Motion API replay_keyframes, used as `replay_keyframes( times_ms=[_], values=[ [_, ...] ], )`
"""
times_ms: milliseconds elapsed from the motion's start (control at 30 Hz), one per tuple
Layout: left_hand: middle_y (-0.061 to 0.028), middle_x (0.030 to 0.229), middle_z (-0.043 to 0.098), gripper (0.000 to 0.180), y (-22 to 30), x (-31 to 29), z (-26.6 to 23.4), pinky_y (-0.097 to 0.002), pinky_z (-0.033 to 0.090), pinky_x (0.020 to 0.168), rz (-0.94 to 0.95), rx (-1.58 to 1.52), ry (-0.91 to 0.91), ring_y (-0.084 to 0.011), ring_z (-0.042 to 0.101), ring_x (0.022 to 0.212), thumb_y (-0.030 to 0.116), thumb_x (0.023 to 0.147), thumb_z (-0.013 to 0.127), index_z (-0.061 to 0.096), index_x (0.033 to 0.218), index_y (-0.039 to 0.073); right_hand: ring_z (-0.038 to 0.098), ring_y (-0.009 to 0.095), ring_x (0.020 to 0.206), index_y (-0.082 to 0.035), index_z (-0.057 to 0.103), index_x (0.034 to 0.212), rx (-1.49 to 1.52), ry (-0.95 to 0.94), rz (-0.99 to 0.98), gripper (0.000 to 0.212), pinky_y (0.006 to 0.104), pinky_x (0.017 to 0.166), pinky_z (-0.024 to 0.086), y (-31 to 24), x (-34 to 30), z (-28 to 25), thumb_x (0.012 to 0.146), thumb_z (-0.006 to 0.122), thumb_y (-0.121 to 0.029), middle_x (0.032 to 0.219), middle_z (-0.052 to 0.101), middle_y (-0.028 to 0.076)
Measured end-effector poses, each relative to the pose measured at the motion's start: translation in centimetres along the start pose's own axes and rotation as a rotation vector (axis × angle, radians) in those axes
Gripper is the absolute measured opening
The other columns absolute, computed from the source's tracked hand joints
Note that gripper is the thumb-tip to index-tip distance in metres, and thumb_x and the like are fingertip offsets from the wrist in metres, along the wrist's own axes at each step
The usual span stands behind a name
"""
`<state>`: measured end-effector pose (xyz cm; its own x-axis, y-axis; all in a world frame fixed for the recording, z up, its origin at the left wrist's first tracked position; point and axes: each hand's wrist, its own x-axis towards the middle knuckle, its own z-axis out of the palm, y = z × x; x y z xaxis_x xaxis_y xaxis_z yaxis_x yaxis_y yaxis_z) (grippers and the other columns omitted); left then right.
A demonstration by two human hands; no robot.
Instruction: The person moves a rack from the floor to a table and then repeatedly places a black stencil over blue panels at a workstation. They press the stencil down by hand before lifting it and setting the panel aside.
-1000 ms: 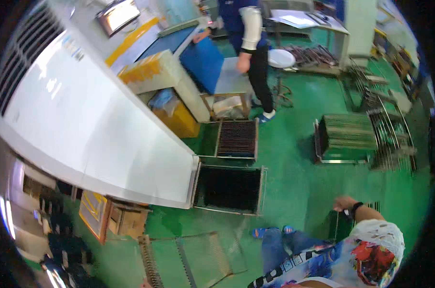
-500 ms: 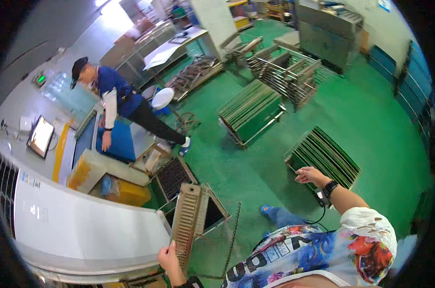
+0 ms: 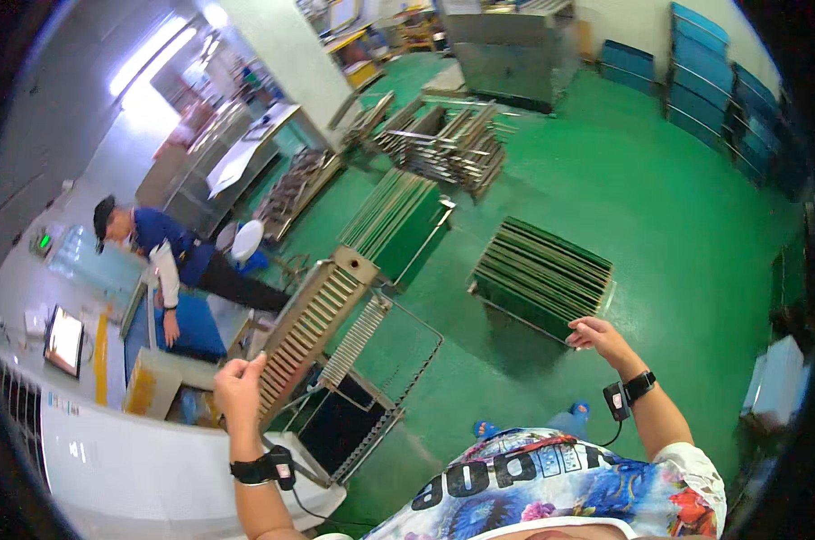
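Observation:
My left hand [image 3: 241, 389] is closed at the lower end of a long slotted metal rack [image 3: 313, 328], which is held tilted up. A narrower slotted strip [image 3: 358, 340] and a bent wire frame with toothed edges [image 3: 407, 382] show beside it. My right hand [image 3: 596, 337] is reached out, fingers curled together, at the near right corner of a rack packed with green boards [image 3: 542, 274]. What those fingers grip, if anything, is too small to make out. Beyond the slotted rack stands another rack of upright green boards [image 3: 396, 220], partly hidden by it.
A co-worker [image 3: 187, 256] leans over a blue surface [image 3: 200, 328] at left. A white cabinet [image 3: 137, 468] is at near left, beside a monitor [image 3: 63, 340]. Stacked metal frames [image 3: 448, 139] lie on the green floor [image 3: 560, 171]; blue panels [image 3: 698, 67] lean at right.
My view has turned to the right. My left hand has lifted the slotted rack higher and tilted it. Relative to the boards, my right hand has shifted to the rack's near right corner.

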<state>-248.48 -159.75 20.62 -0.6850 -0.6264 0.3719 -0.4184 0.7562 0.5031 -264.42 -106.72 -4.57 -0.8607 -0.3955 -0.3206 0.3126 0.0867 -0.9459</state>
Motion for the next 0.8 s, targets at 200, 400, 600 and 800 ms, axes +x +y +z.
replay_keyframes(
  times_ms=[200,400,600,800],
  values=[
    [0.0046,0.052,0.040,0.034,14.3,0.8,2.6,-0.0253,0.026,0.047,0.225,-0.113,-0.099,-0.0054,0.031,0.052,0.019,0.078,0.070,0.051,0.056,0.000,0.061,0.015,0.084,-0.001,0.055,0.112,0.102,0.208,-0.020,0.033,0.0267,0.077,0.048,2.6,-9.1,-8.7,0.093,0.048,-0.027,0.091,0.065,0.008],
    [0.0061,0.055,0.043,0.032,30.0,-3.0,8.9,-0.0228,0.026,0.048,0.339,-0.324,-0.247,-0.0036,0.035,0.053,0.019,0.079,0.069,0.053,0.057,0.002,0.061,0.015,0.082,-0.001,0.057,0.110,0.147,0.340,-0.072,0.033,0.0278,0.075,0.048,5.4,-16.3,-18.6,0.092,0.050,-0.027,0.090,0.065,0.008],
    [0.0047,0.056,0.048,0.028,42.8,-5.0,18.6,-0.0224,0.029,0.049,0.356,-0.486,-0.420,-0.0043,0.040,0.054,0.022,0.077,0.070,0.060,0.061,0.002,0.061,0.013,0.082,0.000,0.057,0.109,0.156,0.439,-0.069,0.032,0.0267,0.075,0.048,6.5,-19.1,-28.4,0.092,0.049,-0.026,0.088,0.065,0.007],
    [0.0025,0.059,0.053,0.030,55.7,-6.1,30.1,-0.0236,0.035,0.051,0.391,-0.675,-0.587,-0.0062,0.044,0.055,0.028,0.078,0.069,0.064,0.066,0.001,0.061,0.013,0.078,0.001,0.056,0.109,0.194,0.559,-0.077,0.031,0.0256,0.073,0.048,8.6,-18.8,-35.5,0.091,0.050,-0.024,0.087,0.065,0.008]
  ],
)
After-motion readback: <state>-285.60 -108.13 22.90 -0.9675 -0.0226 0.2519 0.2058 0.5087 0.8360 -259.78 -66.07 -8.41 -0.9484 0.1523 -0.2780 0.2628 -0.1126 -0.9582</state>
